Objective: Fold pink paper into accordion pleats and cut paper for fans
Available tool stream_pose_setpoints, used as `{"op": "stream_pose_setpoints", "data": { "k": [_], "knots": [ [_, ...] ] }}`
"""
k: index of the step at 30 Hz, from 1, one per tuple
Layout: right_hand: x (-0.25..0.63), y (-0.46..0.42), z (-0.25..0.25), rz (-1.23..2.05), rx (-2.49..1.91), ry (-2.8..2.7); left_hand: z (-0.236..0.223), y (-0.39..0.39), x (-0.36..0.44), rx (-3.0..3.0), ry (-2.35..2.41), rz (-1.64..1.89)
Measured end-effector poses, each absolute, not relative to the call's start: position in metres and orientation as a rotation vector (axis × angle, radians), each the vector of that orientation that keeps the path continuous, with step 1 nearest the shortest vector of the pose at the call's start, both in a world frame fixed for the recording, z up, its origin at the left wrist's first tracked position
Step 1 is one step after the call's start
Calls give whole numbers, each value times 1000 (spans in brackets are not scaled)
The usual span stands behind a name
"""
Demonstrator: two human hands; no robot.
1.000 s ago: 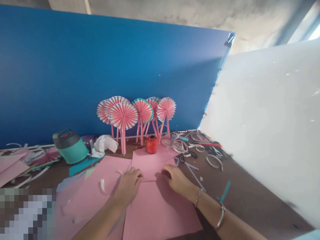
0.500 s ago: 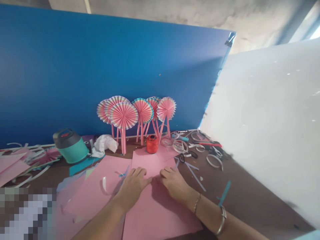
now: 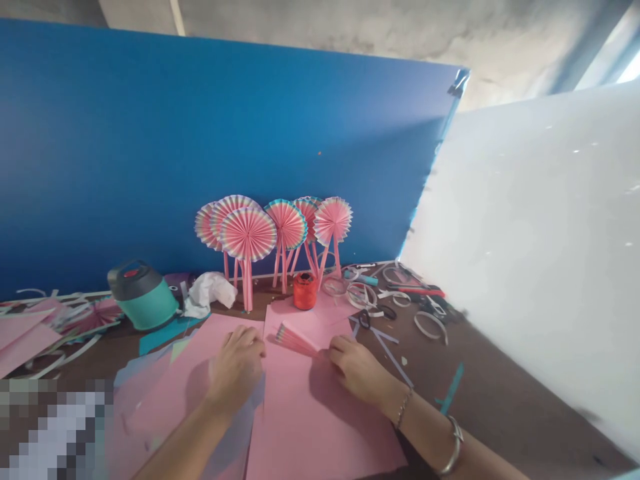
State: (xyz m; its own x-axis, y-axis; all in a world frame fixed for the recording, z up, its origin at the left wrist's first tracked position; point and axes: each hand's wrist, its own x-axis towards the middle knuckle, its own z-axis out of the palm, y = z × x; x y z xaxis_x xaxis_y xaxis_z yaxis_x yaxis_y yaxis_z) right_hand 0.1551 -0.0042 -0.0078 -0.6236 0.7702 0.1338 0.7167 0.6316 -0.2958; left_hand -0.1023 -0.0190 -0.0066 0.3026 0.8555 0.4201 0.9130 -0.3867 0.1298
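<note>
The right hand (image 3: 357, 370) lay half open in the head view, its fingers (image 3: 339, 347) seemingly pinning the pleated pink paper (image 3: 295, 340) at its ten o'clock to keep the folds flat. The loosely curled left hand (image 3: 235, 370) rested on a pink sheet (image 3: 165, 400); any grip was unclear.

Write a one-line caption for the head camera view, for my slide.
Left hand rests on pink paper while right hand touches a pleated strip, below standing paper fans.
</note>
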Motion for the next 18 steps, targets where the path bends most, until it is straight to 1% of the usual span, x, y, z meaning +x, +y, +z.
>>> {"op": "stream_pose_setpoints", "data": {
  "k": [3,6,10,13,16,18],
  "knots": [
    [152,-4,-5,511,-1160,-2302,-6,-25,-95,-2377,-1713,-992],
    [145,-9,-2,570,-1053,-2134,-5,-34,-77,-2512,-1781,-1236],
    [138,-15,-4,430,-879,-2066,-5,-42,-60,-2502,-2022,-1352],
    [139,-17,-4,262,-858,-2013,-6,-45,-58,-2382,-2044,-1448],
    [140,-18,-2,128,-820,-2046,-8,-45,-56,-2491,-2039,-1565],
    [140,-21,-1,70,-756,-2127,-7,-45,-54,-2563,-2159,-1693]
  ]
}}
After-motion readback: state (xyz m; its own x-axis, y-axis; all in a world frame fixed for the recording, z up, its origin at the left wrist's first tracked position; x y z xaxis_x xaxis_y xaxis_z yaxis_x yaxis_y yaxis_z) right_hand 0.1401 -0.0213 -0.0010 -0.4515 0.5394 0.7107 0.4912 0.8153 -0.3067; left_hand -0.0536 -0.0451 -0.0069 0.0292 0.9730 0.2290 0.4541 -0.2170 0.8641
